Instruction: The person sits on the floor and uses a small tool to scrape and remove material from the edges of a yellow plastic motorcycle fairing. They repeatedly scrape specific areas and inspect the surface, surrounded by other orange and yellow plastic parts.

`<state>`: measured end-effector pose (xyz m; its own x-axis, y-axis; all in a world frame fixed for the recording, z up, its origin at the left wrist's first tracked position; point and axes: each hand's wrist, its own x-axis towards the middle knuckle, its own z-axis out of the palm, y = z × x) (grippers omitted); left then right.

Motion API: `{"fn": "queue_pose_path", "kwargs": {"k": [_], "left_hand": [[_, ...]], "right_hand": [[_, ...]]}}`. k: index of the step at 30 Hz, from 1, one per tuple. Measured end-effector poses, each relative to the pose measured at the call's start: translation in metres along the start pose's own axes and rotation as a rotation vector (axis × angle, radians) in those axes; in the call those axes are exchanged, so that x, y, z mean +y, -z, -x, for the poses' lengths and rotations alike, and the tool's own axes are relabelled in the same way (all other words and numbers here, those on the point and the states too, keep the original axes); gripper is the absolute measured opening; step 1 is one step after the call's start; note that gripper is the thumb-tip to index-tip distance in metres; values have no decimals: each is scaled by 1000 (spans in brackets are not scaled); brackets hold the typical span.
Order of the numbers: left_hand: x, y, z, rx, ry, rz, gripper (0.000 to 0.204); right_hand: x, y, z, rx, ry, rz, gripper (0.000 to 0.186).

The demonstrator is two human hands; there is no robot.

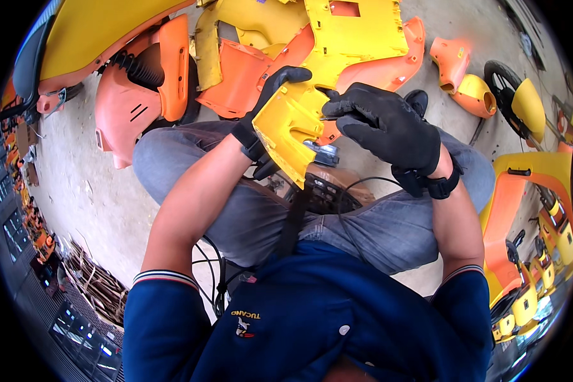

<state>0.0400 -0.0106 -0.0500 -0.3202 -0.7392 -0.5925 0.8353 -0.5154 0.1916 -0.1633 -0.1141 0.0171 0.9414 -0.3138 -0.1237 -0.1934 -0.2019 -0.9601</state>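
My left hand, in a black glove, grips a small yellow plastic panel above my lap. The thumb or a finger shows over its upper edge; the rest of the hand is behind the panel. At the panel's right edge my right hand, also gloved in black, is closed with its fingertips pinched together. A thin dark piece sticks out from those fingertips toward the panel, too small to name. Below the panel lies a small clear and bluish part between my legs.
Large yellow panels and orange panels lie on the concrete floor ahead. An orange fairing stands at left beside a yellow scooter body. Rounded covers and a wheel are at far right. A black cable crosses my lap.
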Motion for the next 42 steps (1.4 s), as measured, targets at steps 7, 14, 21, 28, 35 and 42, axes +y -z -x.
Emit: {"fn": "queue_pose_path", "kwargs": {"k": [7, 14, 21, 28, 35, 42], "left_hand": [[-1, -1, 2, 9, 0, -12, 53], [-3, -7, 2, 49, -27, -23, 52], [0, 3, 0, -45, 48, -9, 48], [-1, 1, -5, -48, 36, -21, 47], [-4, 1, 3, -43, -29, 77, 43], [-6, -1, -2, 159, -15, 36, 36]], "right_hand": [[-1, 1, 2, -59, 75, 51, 25], [1, 0, 2, -63, 91, 82, 25], [13, 12, -4, 230, -226, 167, 24], [28, 1, -6, 196, -386, 23, 26], [41, -21, -10, 160, -228, 135, 25], [41, -18, -22, 249, -61, 154, 22]]}}
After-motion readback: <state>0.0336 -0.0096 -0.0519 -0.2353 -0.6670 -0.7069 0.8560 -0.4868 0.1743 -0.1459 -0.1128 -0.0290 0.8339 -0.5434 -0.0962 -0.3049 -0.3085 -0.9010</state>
